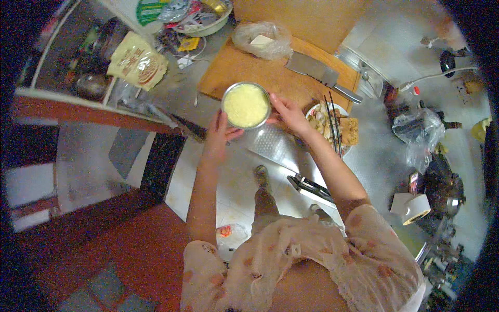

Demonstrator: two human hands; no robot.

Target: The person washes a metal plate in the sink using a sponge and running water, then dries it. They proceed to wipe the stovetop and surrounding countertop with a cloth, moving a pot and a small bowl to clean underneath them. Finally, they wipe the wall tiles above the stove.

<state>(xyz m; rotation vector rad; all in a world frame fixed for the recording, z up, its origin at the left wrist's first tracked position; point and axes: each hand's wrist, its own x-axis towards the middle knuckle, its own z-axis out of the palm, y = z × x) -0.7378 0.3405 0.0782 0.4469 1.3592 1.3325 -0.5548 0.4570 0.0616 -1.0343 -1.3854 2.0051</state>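
Observation:
A round metal bowl [246, 105] filled with something pale yellow is held between my two hands, over the near edge of a wooden cutting board [241, 74]. My left hand [224, 126] grips its lower left side, and my right hand [286, 113] holds its right side. On the board lie a cleaver [312, 68] and a clear plastic bag [261, 41] with a pale block in it. Right of my right hand is a plate of food [325, 121] with dark chopsticks [334, 124] across it and a browned square piece [349, 132] at its edge.
Upper left, a basket [206, 29] holds packets, and a yellow printed package [138, 60] lies nearby. On the right stand a plastic bag [419, 128], a paper roll [411, 208] and a dark lidded pot [448, 195]. An open drawer or door [312, 189] is below my right forearm.

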